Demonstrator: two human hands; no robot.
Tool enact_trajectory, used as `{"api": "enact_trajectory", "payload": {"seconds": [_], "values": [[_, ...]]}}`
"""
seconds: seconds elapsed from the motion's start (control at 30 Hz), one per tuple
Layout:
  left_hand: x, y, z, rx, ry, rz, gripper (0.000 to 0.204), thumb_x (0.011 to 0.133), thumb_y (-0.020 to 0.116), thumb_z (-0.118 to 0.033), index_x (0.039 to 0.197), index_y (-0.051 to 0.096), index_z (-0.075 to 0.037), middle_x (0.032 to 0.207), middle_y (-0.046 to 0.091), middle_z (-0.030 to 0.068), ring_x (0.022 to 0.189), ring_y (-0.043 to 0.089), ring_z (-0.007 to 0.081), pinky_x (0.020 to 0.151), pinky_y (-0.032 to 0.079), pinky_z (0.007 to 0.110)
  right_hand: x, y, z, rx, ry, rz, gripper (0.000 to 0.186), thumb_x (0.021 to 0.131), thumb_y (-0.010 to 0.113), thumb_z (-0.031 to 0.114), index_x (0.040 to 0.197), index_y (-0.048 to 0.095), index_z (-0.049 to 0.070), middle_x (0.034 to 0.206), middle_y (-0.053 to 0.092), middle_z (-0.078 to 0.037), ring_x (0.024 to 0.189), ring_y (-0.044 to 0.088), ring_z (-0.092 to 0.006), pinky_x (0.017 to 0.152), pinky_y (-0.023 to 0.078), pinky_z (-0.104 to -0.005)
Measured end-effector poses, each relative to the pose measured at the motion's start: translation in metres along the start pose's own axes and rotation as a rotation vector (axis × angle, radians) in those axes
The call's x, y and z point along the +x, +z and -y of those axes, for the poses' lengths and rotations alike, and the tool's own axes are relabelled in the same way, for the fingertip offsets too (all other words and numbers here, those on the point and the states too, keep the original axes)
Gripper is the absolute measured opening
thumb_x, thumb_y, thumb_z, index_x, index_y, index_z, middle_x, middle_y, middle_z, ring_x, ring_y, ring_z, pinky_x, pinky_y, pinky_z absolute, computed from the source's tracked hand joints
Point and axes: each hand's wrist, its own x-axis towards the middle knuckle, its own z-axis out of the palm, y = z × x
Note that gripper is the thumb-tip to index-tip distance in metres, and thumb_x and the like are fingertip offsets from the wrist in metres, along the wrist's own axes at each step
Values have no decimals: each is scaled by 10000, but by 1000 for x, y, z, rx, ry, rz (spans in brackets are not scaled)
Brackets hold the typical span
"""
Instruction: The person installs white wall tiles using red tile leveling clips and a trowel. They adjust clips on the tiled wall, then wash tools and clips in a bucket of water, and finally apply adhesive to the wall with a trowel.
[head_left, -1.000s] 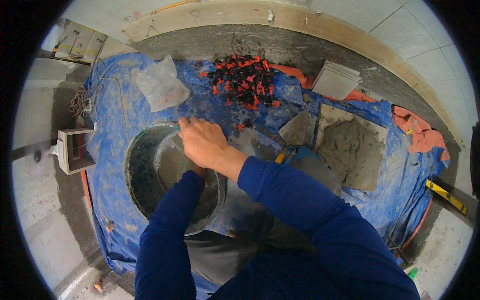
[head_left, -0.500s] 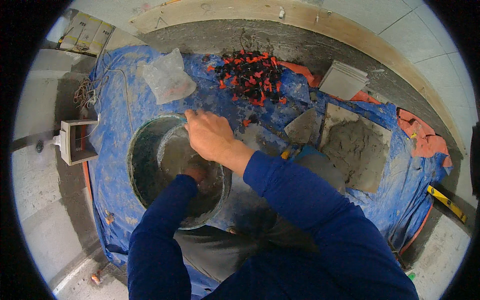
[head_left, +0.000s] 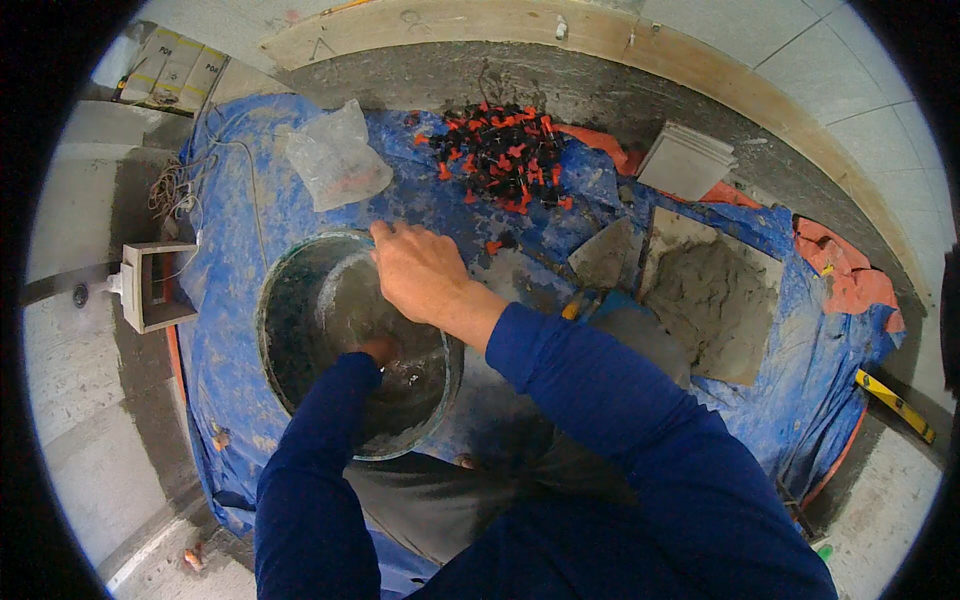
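A: The left hand (head_left: 380, 350) has slid a little leftward inside the bucket (head_left: 288, 340) since half a second ago, and the forearm has swung with it.

B: And the right hand (head_left: 425, 275)?

A: It has stayed at the bucket's far right rim. Its fingers lie close together, not spread; the underside is hidden, so I can't tell whether they pinch the rim or merely rest there.

B: What does the shift mean for the work?

A: My reading is that the left hand is moving through the grey liquid (head_left: 410, 400) while the right steadies the bucket. Bright glints beside the left hand fit that.

B: Is the left hand holding anything?

A: Can't tell. The cuff and the murk hide most of it.

B: Where does the bucket stand?

A: On the blue tarp (head_left: 220, 345), toward its left edge, just before the person's knees.

B: And farther out?

A: A clear plastic bag (head_left: 340, 165) by the tarp's far left corner, a heap of red and black pieces (head_left: 500, 155) along its far edge, and a mortar-covered board (head_left: 675, 228) toward its right edge.
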Motion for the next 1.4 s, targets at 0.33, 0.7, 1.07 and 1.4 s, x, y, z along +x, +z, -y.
{"api": "enact_trajectory", "payload": {"seconds": [0.33, 0.7, 1.07, 1.4], "values": [[-8, -19, -69, -371, 97, 143, 291, 946, 617, -333, 918, 701, -55, 775, 674, 120, 704, 657, 266, 666, 537, 402, 0, -4, 1, 19, 13, 26, 265, 989, 582, 191, 1161, 581, -10, 1041, 679, -235, 981, 693, -406, 812, 562, -511], [-62, -100, -171, -1000, 115, -348, 191, 926, 664, -148, 1073, 702, -32, 903, 697, 93, 843, 675, 221, 747, 559, 354, 1, -2, -1, 27, 8, 31, 267, 975, 593, 192, 1151, 587, -9, 1041, 681, -229, 969, 693, -411, 811, 558, -526], [-147, -84, -122, -863, -148, -589, 309, 881, 670, 73, 1175, 649, -21, 1112, 677, 84, 1015, 668, 174, 814, 557, 306, 0, -6, -1, 3, -15, 33, 276, 970, 602, 192, 1158, 592, -11, 1024, 678, -224, 966, 685, -408, 797, 560, -524], [-201, -86, -145, -1666, 317, -1120, 229, 955, 699, -31, 1128, 553, -62, 1087, 714, 115, 1040, 695, 204, 912, 551, 339, -10, -19, 35, 172, -479, -57, 375, 831, 742, 93, 1176, 628, -1, 1096, 662, -180, 1078, 615, -382, 920, 500, -466]]}}
